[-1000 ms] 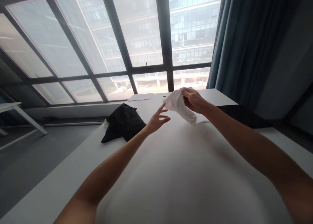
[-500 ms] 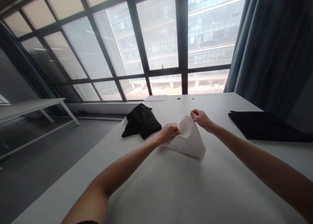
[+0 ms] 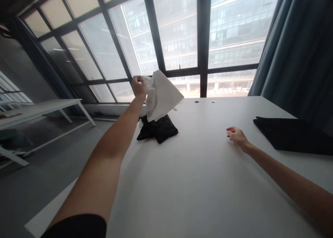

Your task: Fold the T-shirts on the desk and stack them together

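Observation:
My left hand (image 3: 139, 86) is raised at the far left side of the table and pinches one edge of a white cloth (image 3: 163, 98). The cloth looks thin and somewhat stiff. It hangs in the air, tilted, with a pointed corner toward the right. Below it, a crumpled black cloth (image 3: 162, 129) rests on the table, its upper part hidden behind the white one. Lower at the right, my right hand (image 3: 237, 136) hovers just over the tabletop, fingers loosely bent and apart, holding nothing.
The white table (image 3: 192, 175) runs toward large windows. At its right side lies a flat folded black cloth (image 3: 299, 135), near a dark blue curtain (image 3: 293, 57). Two small round fittings, one a dark disc (image 3: 197, 102), sit at the far edge. Another white table (image 3: 52, 108) stands left.
My left hand has lifted the white cloth off the table, up and to the left over the black cloth. My right hand has let go of it and moved right and down.

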A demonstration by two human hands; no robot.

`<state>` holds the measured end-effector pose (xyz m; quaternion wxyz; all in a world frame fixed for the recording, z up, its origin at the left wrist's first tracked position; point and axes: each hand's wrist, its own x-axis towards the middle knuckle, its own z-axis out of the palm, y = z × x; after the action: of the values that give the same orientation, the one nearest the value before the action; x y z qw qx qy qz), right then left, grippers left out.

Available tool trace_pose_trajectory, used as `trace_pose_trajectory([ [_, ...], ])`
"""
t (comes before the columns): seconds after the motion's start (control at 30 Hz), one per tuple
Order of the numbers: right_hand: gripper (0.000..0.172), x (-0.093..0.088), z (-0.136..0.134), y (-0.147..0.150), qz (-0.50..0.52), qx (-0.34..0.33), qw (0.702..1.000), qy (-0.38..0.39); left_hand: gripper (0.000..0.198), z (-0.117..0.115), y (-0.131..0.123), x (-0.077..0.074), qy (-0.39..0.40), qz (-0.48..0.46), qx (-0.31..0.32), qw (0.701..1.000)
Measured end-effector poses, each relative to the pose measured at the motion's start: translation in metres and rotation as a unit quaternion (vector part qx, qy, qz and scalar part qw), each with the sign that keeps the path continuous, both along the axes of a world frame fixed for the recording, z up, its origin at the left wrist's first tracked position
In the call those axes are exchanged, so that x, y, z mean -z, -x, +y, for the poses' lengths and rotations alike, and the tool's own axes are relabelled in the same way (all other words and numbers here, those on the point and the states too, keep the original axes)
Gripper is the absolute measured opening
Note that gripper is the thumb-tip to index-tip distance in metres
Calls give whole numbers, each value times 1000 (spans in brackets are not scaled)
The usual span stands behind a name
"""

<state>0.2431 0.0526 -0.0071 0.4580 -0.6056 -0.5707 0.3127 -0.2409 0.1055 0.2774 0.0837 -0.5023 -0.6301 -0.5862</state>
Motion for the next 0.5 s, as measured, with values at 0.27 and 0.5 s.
trace_pose_trajectory([
  [0.27,19,17,-14,7,-189,-34,981,-38,57,-54,3,187,316,69,47,945],
  [0.5,19,20,-32,21,-323,-60,937,-119,99,-54,-14,258,426,178,-51,885],
])
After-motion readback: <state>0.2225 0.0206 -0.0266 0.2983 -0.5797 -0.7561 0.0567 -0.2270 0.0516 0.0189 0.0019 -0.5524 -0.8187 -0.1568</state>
